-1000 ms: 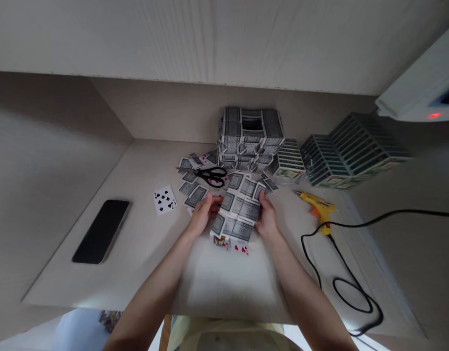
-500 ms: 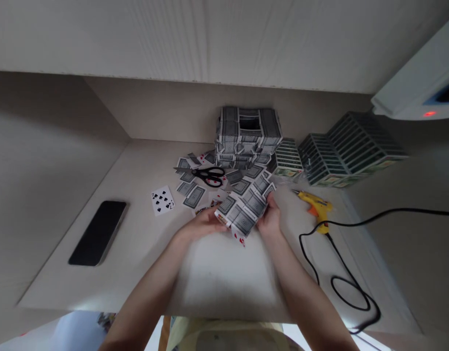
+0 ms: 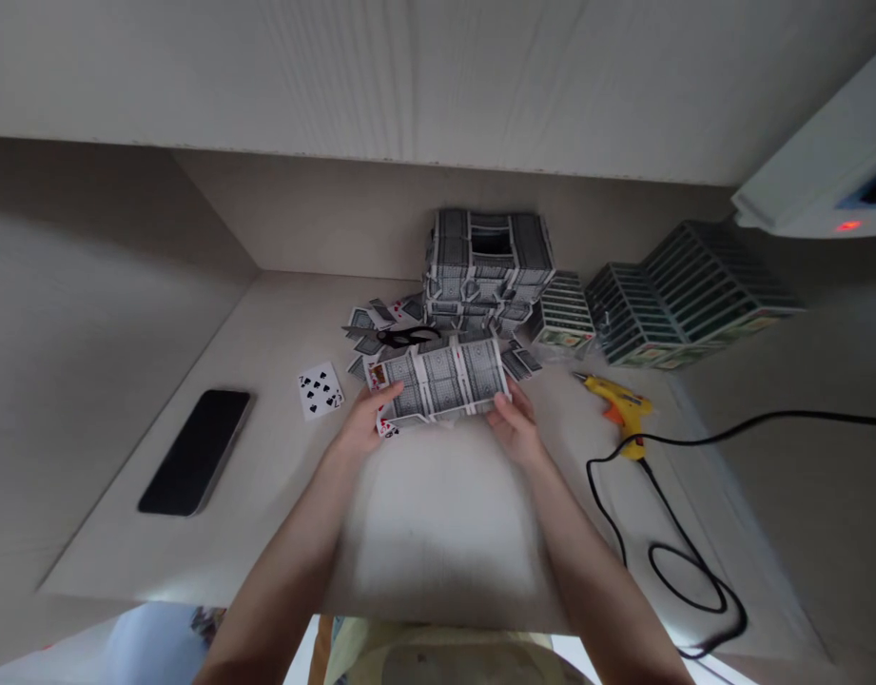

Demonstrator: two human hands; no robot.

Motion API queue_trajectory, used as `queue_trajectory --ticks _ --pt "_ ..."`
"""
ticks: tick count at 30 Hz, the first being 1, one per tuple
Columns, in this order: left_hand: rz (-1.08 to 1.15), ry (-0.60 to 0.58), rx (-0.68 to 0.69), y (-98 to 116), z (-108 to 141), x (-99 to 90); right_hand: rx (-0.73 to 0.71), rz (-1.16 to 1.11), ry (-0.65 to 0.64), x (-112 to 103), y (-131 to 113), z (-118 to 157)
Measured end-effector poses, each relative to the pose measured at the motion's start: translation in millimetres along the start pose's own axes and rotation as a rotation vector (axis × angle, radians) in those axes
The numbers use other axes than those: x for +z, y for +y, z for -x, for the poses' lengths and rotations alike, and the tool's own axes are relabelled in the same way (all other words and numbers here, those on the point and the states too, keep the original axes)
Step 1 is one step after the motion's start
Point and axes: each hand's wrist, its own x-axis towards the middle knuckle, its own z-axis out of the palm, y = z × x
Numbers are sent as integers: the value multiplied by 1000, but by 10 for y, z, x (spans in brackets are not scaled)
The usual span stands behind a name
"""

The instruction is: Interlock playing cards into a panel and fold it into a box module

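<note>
Between my hands is a long panel of joined playing cards (image 3: 443,378), its patterned grey backs facing up. My left hand (image 3: 366,417) grips its left end, the thumb on top, where a face card and red pips show at the edge. The right end is held by my right hand (image 3: 515,419), thumb at the near corner. Behind the panel lie black-handled scissors (image 3: 409,336) on scattered loose cards (image 3: 362,319), partly covered by the panel. A box built from cards (image 3: 489,262), with a rectangular opening on top, stands at the back.
A seven of spades (image 3: 321,391) lies face up left of my hands, with a black phone (image 3: 195,452) farther left. On the right are a yellow glue gun (image 3: 621,404) with a looping black cable (image 3: 684,518) and green striped card stacks (image 3: 694,295). A shelf overhangs above.
The card panel has been turned from a slant to nearly level, showing another side. My left hand has shifted left and up; the right has re-gripped the right end.
</note>
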Motion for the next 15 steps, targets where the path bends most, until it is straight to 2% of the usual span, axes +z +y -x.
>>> queue_trajectory --ticks 1,3,5,8,11,15 --pt "-28 9 -10 16 1 -4 31 -7 -74 -17 -24 -1" --pt "-68 -8 -41 33 12 -8 92 -4 -115 -65 -52 -23" --pt "-98 -42 -53 35 28 -4 113 32 -63 -114 -40 -61" --pt "-123 -115 0 36 53 6 120 143 13 -164 30 -119" --pt "-104 -181 57 53 66 11 136 214 -8 -194 95 -158" --pt "-88 -214 49 73 69 5 161 227 -18 -227 122 -179"
